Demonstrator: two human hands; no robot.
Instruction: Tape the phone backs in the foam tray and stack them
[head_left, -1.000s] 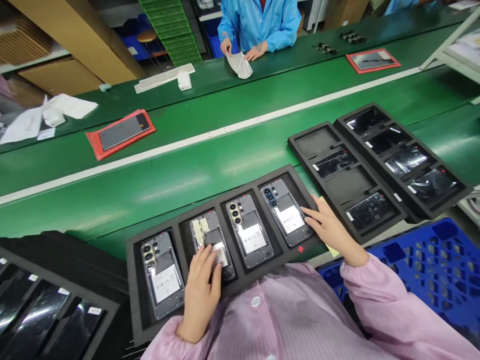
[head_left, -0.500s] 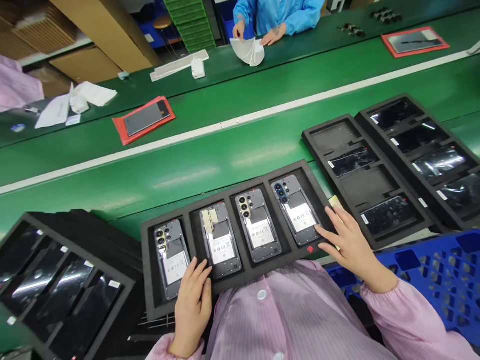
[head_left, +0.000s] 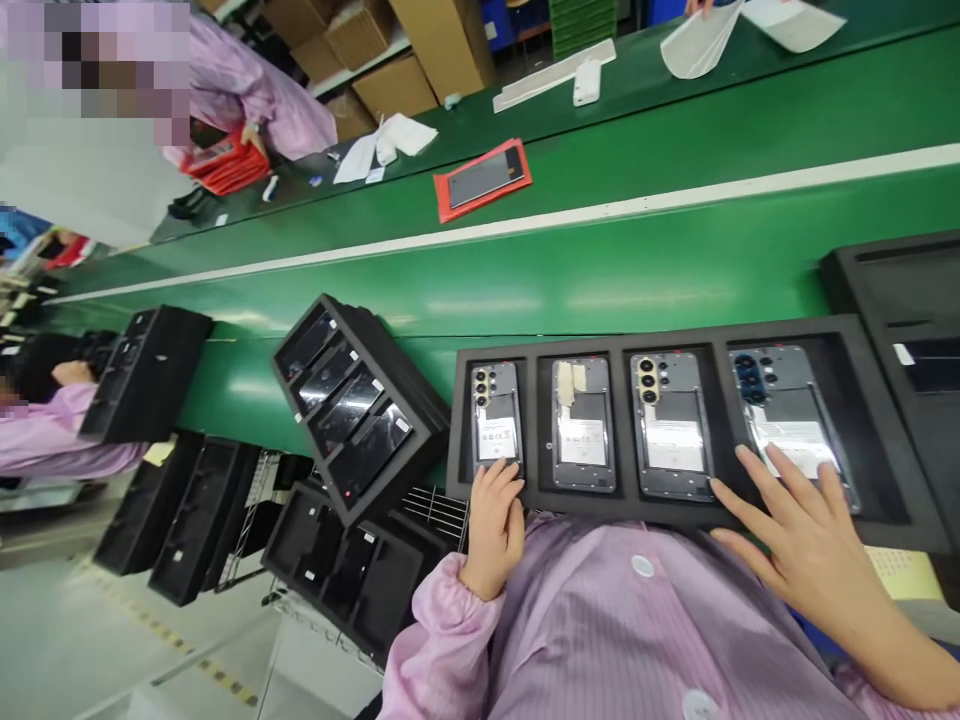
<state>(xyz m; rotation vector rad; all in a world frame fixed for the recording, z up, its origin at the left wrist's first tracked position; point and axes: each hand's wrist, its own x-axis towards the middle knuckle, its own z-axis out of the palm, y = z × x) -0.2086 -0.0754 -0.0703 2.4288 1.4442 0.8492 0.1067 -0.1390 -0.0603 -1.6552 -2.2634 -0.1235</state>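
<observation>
A black foam tray (head_left: 622,343) lies in front of me with several open-backed phones in its slots. My left hand (head_left: 496,525) rests on the tray's near left edge, fingertips touching the bottom of the leftmost phone (head_left: 495,412), fingers loosely curled and holding nothing. My right hand (head_left: 799,535) lies flat with fingers spread over the near edge, fingertips on the rightmost phone (head_left: 787,420). Two more phones (head_left: 583,420) (head_left: 671,420) sit between them.
Black trays of glossy panels (head_left: 349,400) are stacked at the left, more trays (head_left: 352,570) below. Another tray (head_left: 915,330) lies at the right. A red mat with a phone (head_left: 482,178) rides the green conveyor (head_left: 600,270). Other people work at the far left.
The view has swung left. My left hand moved from the second phone to the leftmost phone's bottom. My right hand shifted from the tray's right rim onto the rightmost phone.
</observation>
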